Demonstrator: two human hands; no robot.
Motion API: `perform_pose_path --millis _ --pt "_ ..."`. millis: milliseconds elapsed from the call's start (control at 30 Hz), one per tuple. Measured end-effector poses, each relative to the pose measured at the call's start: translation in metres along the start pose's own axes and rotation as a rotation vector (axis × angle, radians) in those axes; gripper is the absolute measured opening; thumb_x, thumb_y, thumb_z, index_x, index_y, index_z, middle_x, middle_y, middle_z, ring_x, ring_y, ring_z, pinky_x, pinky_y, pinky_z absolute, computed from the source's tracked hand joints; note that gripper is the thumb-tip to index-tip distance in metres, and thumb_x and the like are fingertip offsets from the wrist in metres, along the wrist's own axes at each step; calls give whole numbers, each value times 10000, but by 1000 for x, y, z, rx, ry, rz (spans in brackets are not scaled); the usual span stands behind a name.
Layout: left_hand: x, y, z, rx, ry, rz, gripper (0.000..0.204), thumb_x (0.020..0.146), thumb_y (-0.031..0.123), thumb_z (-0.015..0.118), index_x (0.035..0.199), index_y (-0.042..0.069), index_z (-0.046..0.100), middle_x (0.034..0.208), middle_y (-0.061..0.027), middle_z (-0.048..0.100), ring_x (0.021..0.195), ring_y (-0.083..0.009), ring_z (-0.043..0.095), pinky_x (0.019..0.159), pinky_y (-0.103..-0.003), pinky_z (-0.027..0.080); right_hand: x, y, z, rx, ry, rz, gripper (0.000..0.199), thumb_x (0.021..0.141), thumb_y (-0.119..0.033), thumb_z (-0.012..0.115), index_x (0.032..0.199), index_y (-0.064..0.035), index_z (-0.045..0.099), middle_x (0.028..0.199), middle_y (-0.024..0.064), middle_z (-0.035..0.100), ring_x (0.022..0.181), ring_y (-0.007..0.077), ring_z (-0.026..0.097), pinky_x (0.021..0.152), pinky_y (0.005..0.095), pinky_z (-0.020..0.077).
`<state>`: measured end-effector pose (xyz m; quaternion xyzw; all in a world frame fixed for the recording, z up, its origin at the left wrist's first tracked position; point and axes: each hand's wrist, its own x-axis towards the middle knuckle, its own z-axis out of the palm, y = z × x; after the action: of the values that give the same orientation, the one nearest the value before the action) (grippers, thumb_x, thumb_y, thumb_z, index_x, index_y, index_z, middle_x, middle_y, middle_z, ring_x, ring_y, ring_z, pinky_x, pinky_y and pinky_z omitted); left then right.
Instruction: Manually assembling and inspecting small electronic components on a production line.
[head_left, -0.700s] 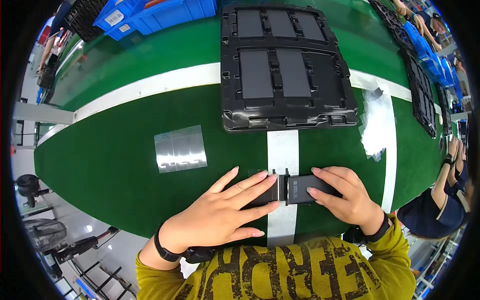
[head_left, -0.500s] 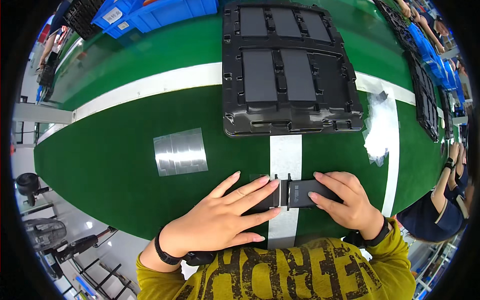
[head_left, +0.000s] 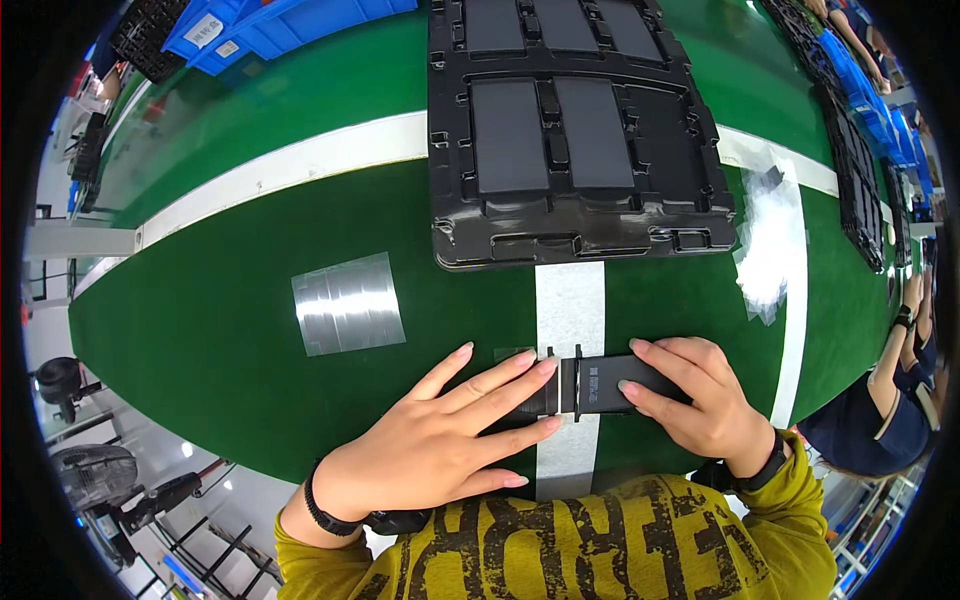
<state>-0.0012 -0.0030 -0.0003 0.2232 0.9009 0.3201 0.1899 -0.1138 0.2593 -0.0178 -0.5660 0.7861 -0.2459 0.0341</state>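
In front of my body, my right hand (head_left: pixel 700 402) pinches a flat black battery-like block (head_left: pixel 607 384) by its right part, thumb and fingers at opposite edges. Its left end meets a small dark fixture with upright posts (head_left: pixel 577 383), which stands over the white strip (head_left: pixel 571 310) on the green table. My left hand (head_left: pixel 440 430) lies flat with its fingers spread, the tips resting on a dark flat piece (head_left: pixel 535 400) left of the fixture. Most of that piece is hidden under the fingers.
Beyond my hands stands a black moulded tray (head_left: pixel 590 225) with several dark flat blocks in its pockets. A sheet of clear film (head_left: pixel 350 303) lies at left, a heap of clear film pieces (head_left: pixel 768 250) at right. A blue bin (head_left: pixel 300 30) stands far left; another person (head_left: pixel 870 420) sits at right.
The view has shifted slightly, so the tray and film sheet sit a little differently in the picture. My hands, the block and the fixture show almost no movement.
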Motion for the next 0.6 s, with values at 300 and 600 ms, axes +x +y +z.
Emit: perform_pose_path --millis 300,600 --pt "0 1 0 -7 6 -7 488 768 422 641 1226 271 565 1433 -83 336 1333 -228 300 1092 -469 132 0 0 -1 -13 2 -7 305 656 -98 658 959 -80 690 1133 122 572 955 247 548 775 340 474" --pt "1 1 1 -7 -3 -11 489 771 420 640 1230 274 562 1439 -79 326 1338 -226 289 1092 -471 130 0 1 -2 -3 -4 -8 336 651 -90 650 985 -76 681 1132 126 572 956 251 546 776 342 470"
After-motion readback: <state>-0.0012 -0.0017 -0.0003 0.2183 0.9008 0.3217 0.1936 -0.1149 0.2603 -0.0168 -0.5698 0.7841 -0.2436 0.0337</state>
